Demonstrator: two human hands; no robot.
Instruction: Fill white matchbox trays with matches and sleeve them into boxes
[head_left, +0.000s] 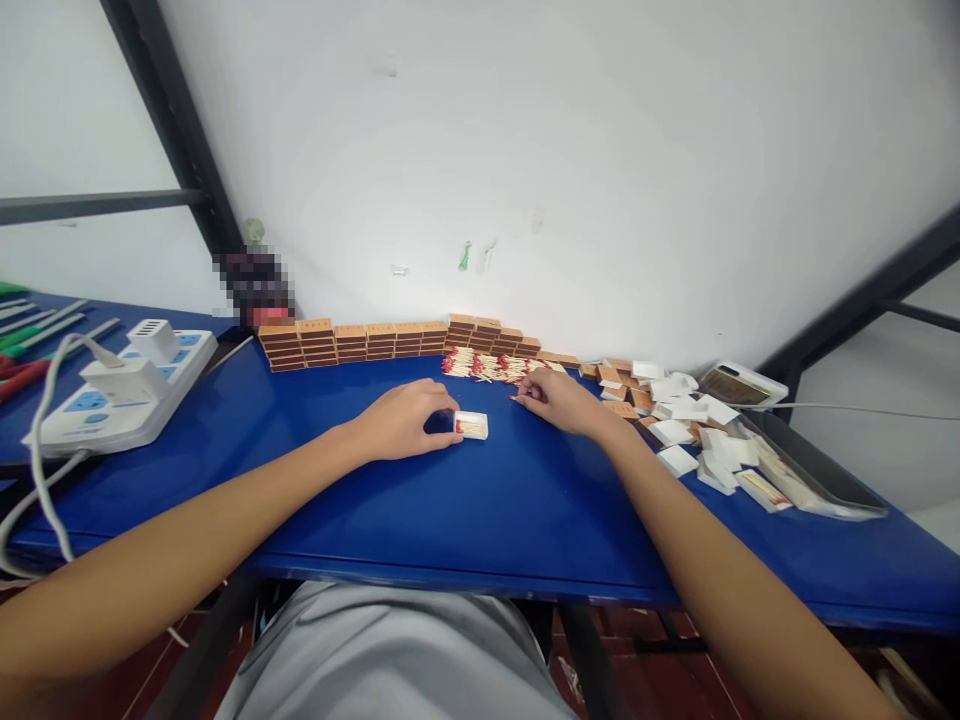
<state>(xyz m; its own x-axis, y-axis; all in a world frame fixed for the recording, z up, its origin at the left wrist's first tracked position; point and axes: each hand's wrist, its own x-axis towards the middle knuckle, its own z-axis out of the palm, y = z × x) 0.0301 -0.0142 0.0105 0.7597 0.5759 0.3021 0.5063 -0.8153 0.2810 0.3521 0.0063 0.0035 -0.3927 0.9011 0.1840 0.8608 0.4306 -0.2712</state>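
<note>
My left hand grips the left end of a small white matchbox tray between thumb and fingers. Inside the tray lie matches, their red heads toward my left hand. Over to the right, my right hand is closed in a pinch, and red match heads poke out at its fingertips. How many it holds is hidden. Just behind that hand spreads a pile of loose red-headed matches. Stacked matchboxes with orange tops and brown sides line the wall behind.
White trays and orange sleeves lie heaped at the right, beside a phone with a cable and a dark tray-like container. A white power strip with chargers and cables sits at the left on the blue table.
</note>
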